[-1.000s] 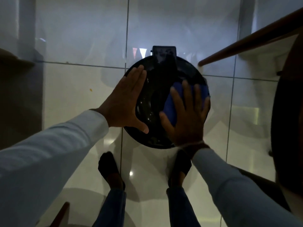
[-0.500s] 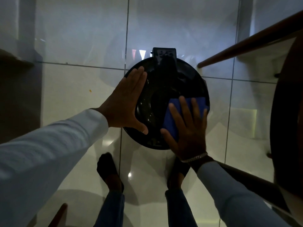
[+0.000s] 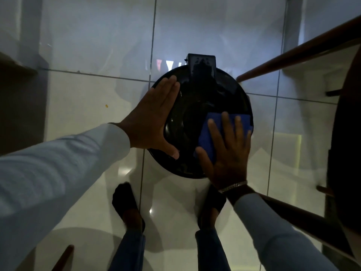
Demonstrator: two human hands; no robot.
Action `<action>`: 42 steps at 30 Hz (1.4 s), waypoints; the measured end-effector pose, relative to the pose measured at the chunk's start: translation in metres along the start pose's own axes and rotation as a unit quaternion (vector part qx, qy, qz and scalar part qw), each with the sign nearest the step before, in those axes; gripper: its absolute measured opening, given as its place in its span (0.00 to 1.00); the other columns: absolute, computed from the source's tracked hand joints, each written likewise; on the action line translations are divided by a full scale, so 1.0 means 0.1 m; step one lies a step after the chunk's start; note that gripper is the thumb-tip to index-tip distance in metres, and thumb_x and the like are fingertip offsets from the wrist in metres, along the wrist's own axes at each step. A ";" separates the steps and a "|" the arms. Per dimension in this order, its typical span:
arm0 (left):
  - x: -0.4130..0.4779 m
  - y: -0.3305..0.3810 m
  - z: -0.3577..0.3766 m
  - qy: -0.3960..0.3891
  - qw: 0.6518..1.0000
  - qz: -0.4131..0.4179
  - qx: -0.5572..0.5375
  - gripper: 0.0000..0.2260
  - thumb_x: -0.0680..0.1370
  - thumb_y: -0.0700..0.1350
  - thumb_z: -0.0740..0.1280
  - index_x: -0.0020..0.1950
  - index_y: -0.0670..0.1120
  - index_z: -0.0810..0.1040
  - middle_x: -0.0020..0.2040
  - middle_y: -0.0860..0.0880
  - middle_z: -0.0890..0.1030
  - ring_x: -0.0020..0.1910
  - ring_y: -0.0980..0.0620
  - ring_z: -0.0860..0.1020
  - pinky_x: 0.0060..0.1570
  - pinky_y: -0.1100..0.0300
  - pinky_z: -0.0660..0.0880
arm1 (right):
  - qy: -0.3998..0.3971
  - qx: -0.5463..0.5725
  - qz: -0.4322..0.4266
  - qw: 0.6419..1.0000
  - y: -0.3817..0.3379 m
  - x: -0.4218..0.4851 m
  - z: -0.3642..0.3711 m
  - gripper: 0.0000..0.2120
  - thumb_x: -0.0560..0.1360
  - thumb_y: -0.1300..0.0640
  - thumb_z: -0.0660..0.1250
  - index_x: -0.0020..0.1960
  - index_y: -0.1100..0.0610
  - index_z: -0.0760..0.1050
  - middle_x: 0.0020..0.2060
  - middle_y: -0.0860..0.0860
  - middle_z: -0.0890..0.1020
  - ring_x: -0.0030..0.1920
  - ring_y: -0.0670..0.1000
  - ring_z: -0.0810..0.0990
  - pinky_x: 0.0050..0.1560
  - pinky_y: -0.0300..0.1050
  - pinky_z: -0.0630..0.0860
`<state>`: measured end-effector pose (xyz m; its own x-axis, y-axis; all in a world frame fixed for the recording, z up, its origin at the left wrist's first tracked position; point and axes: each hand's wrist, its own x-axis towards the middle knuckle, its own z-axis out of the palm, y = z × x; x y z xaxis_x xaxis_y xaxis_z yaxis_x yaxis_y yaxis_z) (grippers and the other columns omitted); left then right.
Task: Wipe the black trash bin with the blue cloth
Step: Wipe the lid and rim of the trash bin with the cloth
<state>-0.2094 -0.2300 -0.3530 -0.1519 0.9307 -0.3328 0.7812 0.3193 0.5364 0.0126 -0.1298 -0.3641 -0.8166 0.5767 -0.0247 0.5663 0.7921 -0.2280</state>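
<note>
I am looking straight down at a tiled floor (image 3: 88, 98), with the black trash bin (image 3: 201, 98) standing in the middle of the view, seen from above so that only its round lid and rear hinge block are showing.

On the left, the left hand (image 3: 150, 122) is lying flat and open against the lid's left edge, fingers straight and together, thumb spread along the near rim. It is holding nothing; I judge it is steadying the bin.

On the right, the right hand (image 3: 228, 149) is pressing the blue cloth (image 3: 209, 135) down on the right near part of the lid, fingers spread over it. The cloth is being pinned under the palm and fingers, not pinched or bunched.

Step in hand, in my judgement: wiping the lid top. The lid's centre, far half and left side are lying outside the cloth, and the bin's side walls are hidden from me. The next move is calling for steady downward pressure while sliding the cloth across those parts, with the left hand bracing or shifting clear.
</note>
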 end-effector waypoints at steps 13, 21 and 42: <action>0.00 -0.03 0.01 0.008 1.000 0.011 -0.011 0.65 0.55 0.77 0.67 0.76 0.48 0.33 0.78 0.49 0.35 0.76 0.52 0.32 0.73 0.55 0.35 | -0.062 -0.008 -0.074 0.995 -0.04 0.13 -0.06 0.31 0.76 0.38 0.52 0.76 0.47 0.51 0.77 0.53 0.56 0.77 0.57 0.49 0.75 0.68 0.47; -0.01 -0.18 0.00 -0.007 0.999 0.043 0.003 0.66 0.53 0.77 0.66 0.75 0.48 0.32 0.78 0.48 0.36 0.77 0.49 0.35 0.76 0.50 0.43 | 0.003 0.046 0.017 0.999 -0.54 0.83 0.03 0.31 0.77 0.39 0.51 0.76 0.50 0.53 0.77 0.54 0.57 0.78 0.58 0.49 0.75 0.67 0.42; 0.33 0.73 0.10 0.073 0.982 0.106 0.136 0.48 0.67 0.75 0.59 0.78 0.54 0.44 0.80 0.46 0.44 0.78 0.41 0.41 0.72 0.30 0.41 | 0.054 0.301 0.176 0.936 0.18 0.62 -0.15 0.21 0.82 0.59 0.54 0.74 0.59 0.58 0.74 0.58 0.64 0.75 0.57 0.61 0.73 0.63 0.62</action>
<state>-0.1515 -0.1781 -0.3323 -0.0382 0.9930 -0.1117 0.9344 0.0751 0.3482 -0.0261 -0.0769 -0.3556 -0.5566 0.8235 -0.1102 0.6054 0.3111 -0.7326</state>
